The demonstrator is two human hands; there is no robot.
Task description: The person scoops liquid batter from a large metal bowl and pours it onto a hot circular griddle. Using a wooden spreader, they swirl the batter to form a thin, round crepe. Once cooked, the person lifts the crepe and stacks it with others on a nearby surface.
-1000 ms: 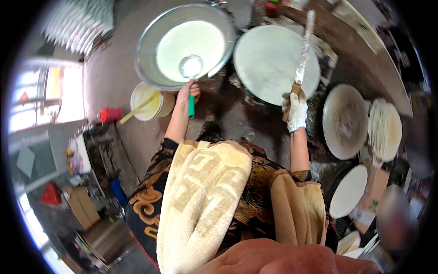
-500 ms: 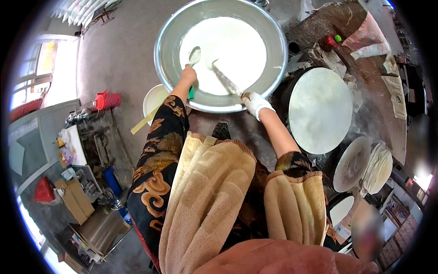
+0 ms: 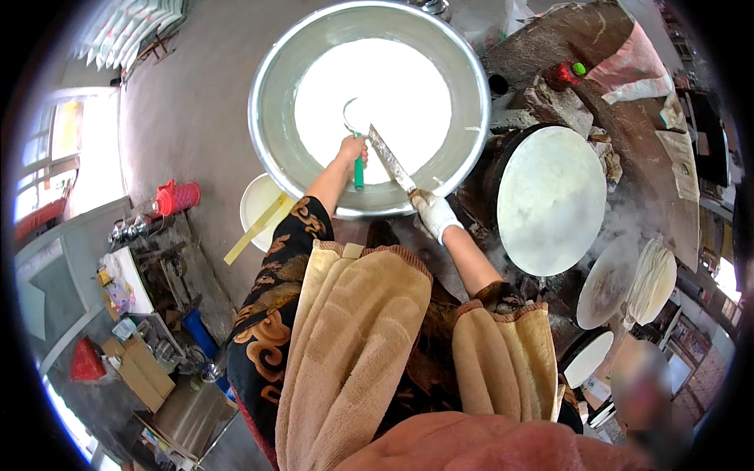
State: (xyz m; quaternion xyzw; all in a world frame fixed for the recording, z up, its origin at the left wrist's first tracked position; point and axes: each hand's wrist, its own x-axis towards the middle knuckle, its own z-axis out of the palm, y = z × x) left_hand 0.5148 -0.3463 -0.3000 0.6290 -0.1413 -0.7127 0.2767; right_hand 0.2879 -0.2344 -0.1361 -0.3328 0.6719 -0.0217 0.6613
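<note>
A wide metal basin (image 3: 271, 118) of white batter (image 3: 412, 86) stands before me. My left hand (image 3: 353, 147) is closed round a ladle with a green handle (image 3: 359, 174); its round bowl sits in the batter, only the rim showing. My right hand (image 3: 437, 215), in a white glove, grips a long flat metal spatula (image 3: 390, 162) near the basin's front rim. The blade is smeared and points up and left, its tip close to the ladle. Right of the basin, a round griddle (image 3: 551, 200) carries a pale, thin, round sheet.
Steam hangs over a second griddle (image 3: 603, 286), with a stack of thin pale sheets (image 3: 653, 281) beside it. Left of the basin stands a white bucket (image 3: 255, 206) with a yellowish strip (image 3: 255, 231) across it. A red bottle (image 3: 561, 76) lies at the back right.
The ladle has moved right and sunk into the batter, its handle now toward me. The spatula has shifted toward me, its blade more out of the batter. My view has shifted slightly.
</note>
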